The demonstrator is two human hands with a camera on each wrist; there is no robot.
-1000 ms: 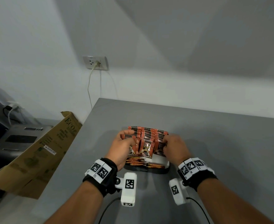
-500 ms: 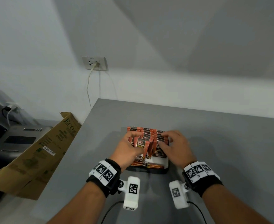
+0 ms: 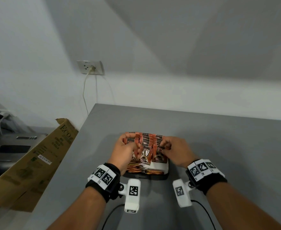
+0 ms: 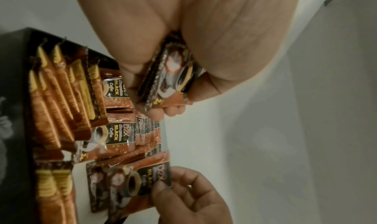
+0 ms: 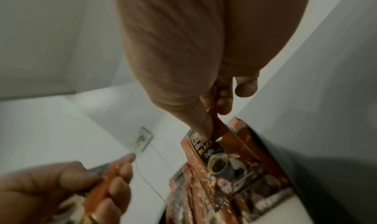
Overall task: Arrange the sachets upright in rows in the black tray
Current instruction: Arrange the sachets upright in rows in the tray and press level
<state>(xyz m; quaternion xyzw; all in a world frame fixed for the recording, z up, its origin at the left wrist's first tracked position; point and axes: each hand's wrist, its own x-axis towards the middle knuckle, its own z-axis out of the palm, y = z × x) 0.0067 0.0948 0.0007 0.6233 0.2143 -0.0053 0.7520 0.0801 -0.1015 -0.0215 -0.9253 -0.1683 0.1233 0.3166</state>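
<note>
A black tray (image 3: 168,173) on the grey table holds rows of upright orange-brown coffee sachets (image 3: 146,140), with thin stick packs (image 3: 136,168) lying flat at its near end. My left hand (image 3: 128,146) grips a sachet (image 4: 169,75) over the left row, fingers curled round it. My right hand (image 3: 168,145) pinches the top edge of the front sachet (image 5: 216,156) of the right row between thumb and fingers. In the left wrist view the right hand's fingers (image 4: 183,184) hold that sachet's top. The tray's floor is mostly hidden.
A brown cardboard box (image 3: 36,161) leans against the table's left edge. A wall socket (image 3: 90,68) with a white cable sits on the back wall. Grey equipment (image 3: 8,146) stands at far left. Bare table (image 3: 219,138) spreads right of the tray.
Both hands moved from the tray's near end up onto the sachet tops. The left hand has lifted a sachet over the left row; the right now pinches a front sachet.
</note>
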